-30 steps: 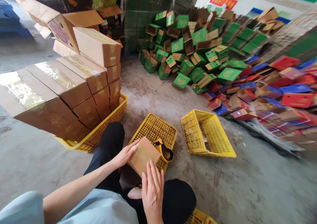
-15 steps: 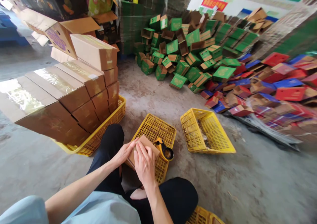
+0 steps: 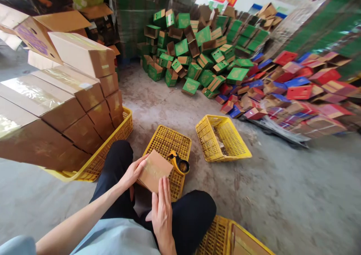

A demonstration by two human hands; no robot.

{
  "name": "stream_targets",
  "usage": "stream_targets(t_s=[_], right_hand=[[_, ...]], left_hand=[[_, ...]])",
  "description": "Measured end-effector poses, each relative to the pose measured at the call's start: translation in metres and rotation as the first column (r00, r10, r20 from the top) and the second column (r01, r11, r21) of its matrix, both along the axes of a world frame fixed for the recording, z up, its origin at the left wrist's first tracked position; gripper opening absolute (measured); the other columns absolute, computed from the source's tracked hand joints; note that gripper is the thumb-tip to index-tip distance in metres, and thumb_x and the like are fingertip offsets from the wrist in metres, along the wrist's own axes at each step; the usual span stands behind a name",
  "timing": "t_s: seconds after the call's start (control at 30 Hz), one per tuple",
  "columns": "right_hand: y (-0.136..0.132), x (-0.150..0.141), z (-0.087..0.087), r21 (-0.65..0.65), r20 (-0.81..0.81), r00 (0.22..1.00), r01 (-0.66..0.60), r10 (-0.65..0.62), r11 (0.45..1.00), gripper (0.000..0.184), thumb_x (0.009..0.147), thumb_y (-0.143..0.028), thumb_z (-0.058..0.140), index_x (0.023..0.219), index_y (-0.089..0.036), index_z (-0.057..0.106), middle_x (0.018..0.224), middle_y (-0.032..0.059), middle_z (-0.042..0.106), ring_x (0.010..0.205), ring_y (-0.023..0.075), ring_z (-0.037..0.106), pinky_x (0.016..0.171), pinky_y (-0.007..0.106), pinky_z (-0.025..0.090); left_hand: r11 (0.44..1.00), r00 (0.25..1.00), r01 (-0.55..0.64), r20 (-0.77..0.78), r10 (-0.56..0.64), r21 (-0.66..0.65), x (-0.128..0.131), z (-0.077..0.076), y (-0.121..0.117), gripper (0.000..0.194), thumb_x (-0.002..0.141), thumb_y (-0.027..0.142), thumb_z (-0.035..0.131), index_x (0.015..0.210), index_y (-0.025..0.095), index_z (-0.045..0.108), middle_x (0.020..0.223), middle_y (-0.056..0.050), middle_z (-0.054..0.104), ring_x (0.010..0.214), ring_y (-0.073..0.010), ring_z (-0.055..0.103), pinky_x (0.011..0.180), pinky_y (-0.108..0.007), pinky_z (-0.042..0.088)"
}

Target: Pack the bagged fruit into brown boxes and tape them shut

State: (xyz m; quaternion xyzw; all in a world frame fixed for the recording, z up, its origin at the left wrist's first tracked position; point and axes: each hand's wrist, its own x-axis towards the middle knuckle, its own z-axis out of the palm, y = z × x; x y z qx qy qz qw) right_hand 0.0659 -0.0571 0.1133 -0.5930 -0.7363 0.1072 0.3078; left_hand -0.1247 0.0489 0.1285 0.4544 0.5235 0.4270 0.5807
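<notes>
A small brown cardboard box (image 3: 154, 170) with shiny tape on its top rests on an upturned yellow crate (image 3: 166, 142) in front of my knees. My left hand (image 3: 132, 171) grips the box's left side, fingers curled over its edge. My right hand (image 3: 161, 210) lies with its fingers stretched flat against the box's near side. A yellow tape dispenser (image 3: 178, 163) sits on the crate just right of the box.
A stack of taped brown cartons (image 3: 59, 104) fills a yellow crate (image 3: 113, 144) at left. Another yellow crate (image 3: 221, 138) lies ahead right, and one (image 3: 225, 236) at my right knee. Heaps of green boxes (image 3: 197, 52) and red and blue boxes (image 3: 293, 93) cover the floor behind.
My right hand slid from the top of the box back down to its near side. The view has shifted right and down, showing a crate at my right knee.
</notes>
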Motion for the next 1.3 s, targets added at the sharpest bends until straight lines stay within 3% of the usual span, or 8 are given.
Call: stream_targets(t_s=[0.27, 0.47, 0.63, 0.73, 0.87, 1.0, 1.13, 1.3], right_hand=[[0.035, -0.009, -0.010, -0.069, -0.210, 0.963, 0.157, -0.168, 0.985, 0.055, 0.112, -0.036, 0.031, 0.163, -0.018, 0.032, 0.165, 0.0155, 0.038, 0.150, 0.0287, 0.043, 0.119, 0.050, 0.045], [0.000, -0.017, -0.021, -0.026, -0.184, 0.977, 0.102, -0.105, 0.994, 0.061, 0.111, -0.037, 0.033, 0.167, -0.019, 0.018, 0.170, 0.0149, 0.021, 0.154, 0.0331, 0.032, 0.116, 0.055, 0.048], [-0.035, -0.003, -0.036, -0.075, -0.301, 0.951, 0.050, -0.070, 0.996, 0.054, 0.110, -0.037, 0.036, 0.162, -0.023, 0.036, 0.162, 0.0113, 0.042, 0.146, 0.0292, 0.047, 0.113, 0.046, 0.052], [-0.037, 0.004, -0.046, -0.177, -0.515, 0.846, 0.050, -0.136, 0.983, 0.051, 0.111, -0.041, 0.032, 0.155, -0.023, 0.050, 0.147, 0.0115, 0.061, 0.132, 0.0271, 0.063, 0.105, 0.041, 0.058], [-0.016, -0.002, -0.059, -0.269, -0.657, 0.705, 0.113, -0.268, 0.957, 0.060, 0.111, -0.050, 0.024, 0.152, -0.016, 0.053, 0.134, 0.0140, 0.071, 0.119, 0.0255, 0.072, 0.093, 0.039, 0.063], [0.004, -0.009, -0.060, -0.161, -0.538, 0.788, 0.253, -0.299, 0.954, 0.057, 0.111, -0.049, 0.029, 0.152, -0.019, 0.053, 0.126, 0.0118, 0.076, 0.110, 0.0235, 0.076, 0.080, 0.034, 0.065], [0.007, -0.005, -0.033, -0.051, -0.331, 0.915, 0.228, -0.232, 0.972, 0.056, 0.110, -0.044, 0.033, 0.162, -0.023, 0.038, 0.144, 0.0109, 0.064, 0.131, 0.0265, 0.064, 0.098, 0.040, 0.061], [0.010, 0.002, -0.002, -0.011, -0.174, 0.976, 0.134, -0.133, 0.991, 0.070, 0.105, -0.051, 0.047, 0.166, -0.023, 0.026, 0.166, 0.0124, 0.036, 0.155, 0.0361, 0.031, 0.117, 0.059, 0.044]], left_hand=[[1.000, 1.000, 0.021, -0.010, -0.021, 0.001, -0.003, 0.005, 0.000, 0.082, 0.091, 0.076, 0.054, 0.145, 0.014, 0.061, 0.143, -0.012, 0.065, 0.132, -0.0366, 0.061, 0.116, -0.048, 0.045], [0.999, 0.999, -0.032, -0.009, 0.032, 0.019, 0.001, -0.009, -0.005, 0.080, 0.093, 0.075, 0.052, 0.144, 0.014, 0.062, 0.144, -0.012, 0.065, 0.136, -0.0354, 0.058, 0.120, -0.047, 0.041], [1.000, 1.000, -0.019, -0.009, 0.019, 0.003, 0.001, -0.011, -0.004, 0.082, 0.092, 0.075, 0.054, 0.143, 0.012, 0.062, 0.141, -0.014, 0.067, 0.132, -0.0366, 0.061, 0.116, -0.048, 0.044], [0.998, 0.998, 0.051, 0.033, -0.051, -0.024, -0.001, -0.009, -0.001, 0.087, 0.085, 0.072, 0.067, 0.148, 0.012, 0.057, 0.144, -0.015, 0.064, 0.131, -0.0378, 0.061, 0.114, -0.048, 0.047], [0.965, 0.951, 0.262, 0.178, -0.253, -0.030, -0.006, -0.005, 0.003, 0.101, 0.076, 0.061, 0.083, 0.157, 0.017, 0.044, 0.141, -0.013, 0.067, 0.128, -0.0361, 0.064, 0.109, -0.046, 0.051], [0.960, 0.936, 0.281, 0.222, -0.274, 0.002, -0.009, 0.007, -0.002, 0.097, 0.082, 0.060, 0.079, 0.160, 0.020, 0.039, 0.143, -0.012, 0.065, 0.129, -0.0347, 0.063, 0.110, -0.045, 0.051], [0.981, 0.961, 0.196, 0.199, -0.190, -0.008, -0.006, 0.015, -0.013, 0.078, 0.093, 0.066, 0.063, 0.156, 0.022, 0.048, 0.145, -0.009, 0.065, 0.132, -0.0327, 0.062, 0.114, -0.043, 0.047], [0.991, 0.982, 0.101, 0.170, -0.084, -0.091, 0.015, -0.018, -0.017, 0.079, 0.094, 0.074, 0.054, 0.148, 0.016, 0.056, 0.143, -0.013, 0.065, 0.133, -0.0349, 0.061, 0.117, -0.048, 0.044]])
